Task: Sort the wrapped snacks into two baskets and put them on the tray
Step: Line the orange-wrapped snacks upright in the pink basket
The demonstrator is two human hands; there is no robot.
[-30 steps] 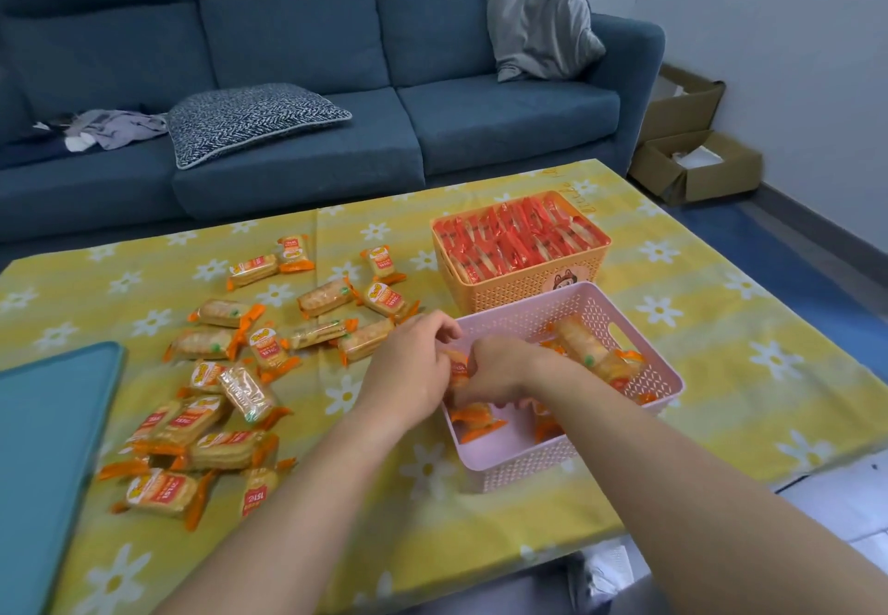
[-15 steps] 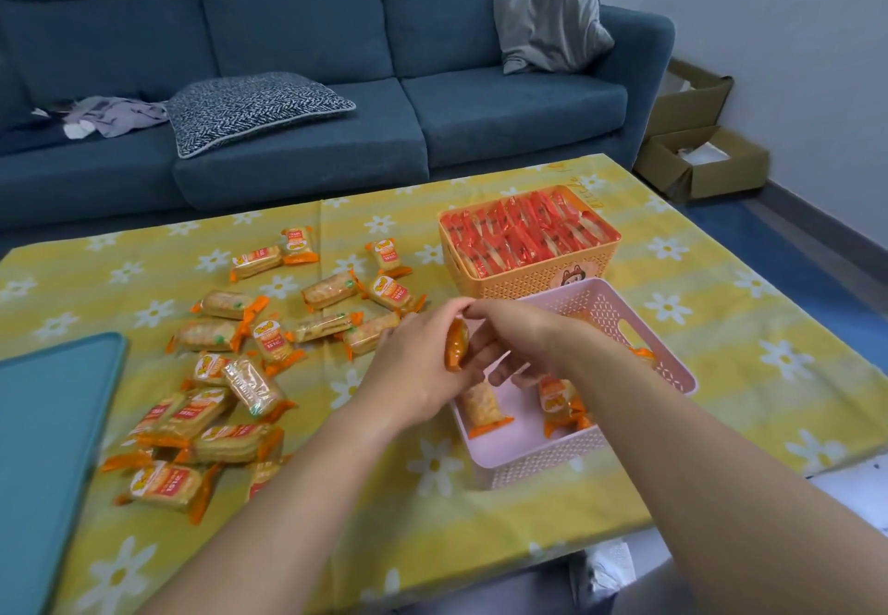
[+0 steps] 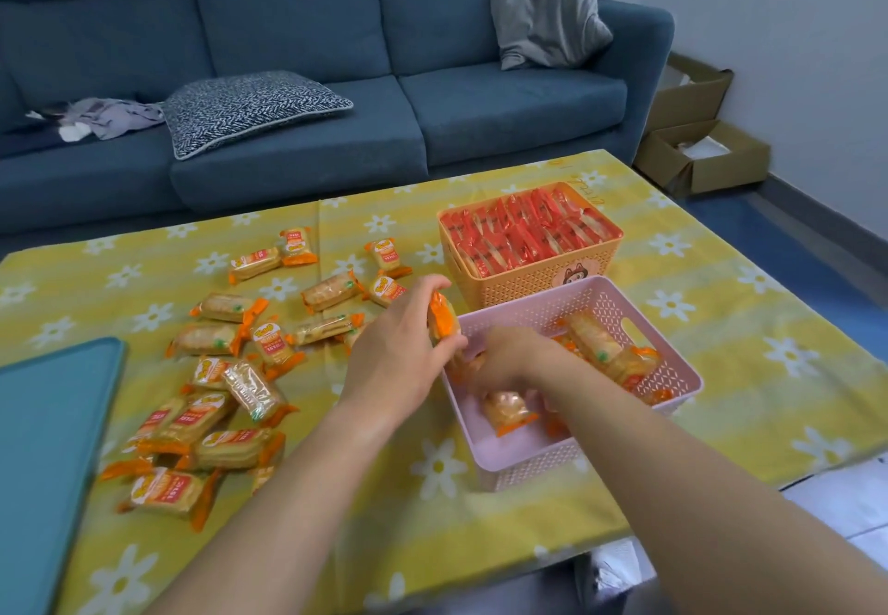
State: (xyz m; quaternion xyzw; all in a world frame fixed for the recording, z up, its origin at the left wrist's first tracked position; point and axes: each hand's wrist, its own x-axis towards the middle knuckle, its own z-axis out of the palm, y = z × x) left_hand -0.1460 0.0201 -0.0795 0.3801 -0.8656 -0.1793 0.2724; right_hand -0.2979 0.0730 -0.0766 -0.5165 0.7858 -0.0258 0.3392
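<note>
My left hand (image 3: 396, 355) grips an orange-wrapped snack (image 3: 442, 321) upright, just over the left rim of the pink basket (image 3: 528, 463). My right hand (image 3: 511, 360) is down inside that basket, fingers curled round a blurred orange-wrapped snack (image 3: 465, 365) by the left wall. Several orange-wrapped snacks (image 3: 596, 340) lie in the pink basket. Behind it the orange basket (image 3: 528, 285) is packed with red-wrapped snacks (image 3: 528, 232). Many loose orange-wrapped snacks (image 3: 226, 427) are scattered on the yellow flowered cloth to the left. The teal tray (image 3: 48, 446) lies at the left edge.
A blue sofa (image 3: 336, 143) with a patterned cushion (image 3: 250, 107) and a grey pillow (image 3: 548, 9) stands behind the table. Open cardboard boxes (image 3: 701, 158) sit on the floor at the right. The table's near edge (image 3: 480, 581) runs under my forearms.
My right hand has dropped from my left hand's fingertips down into the pink basket. My left hand has stayed over the basket's left rim, still holding a snack.
</note>
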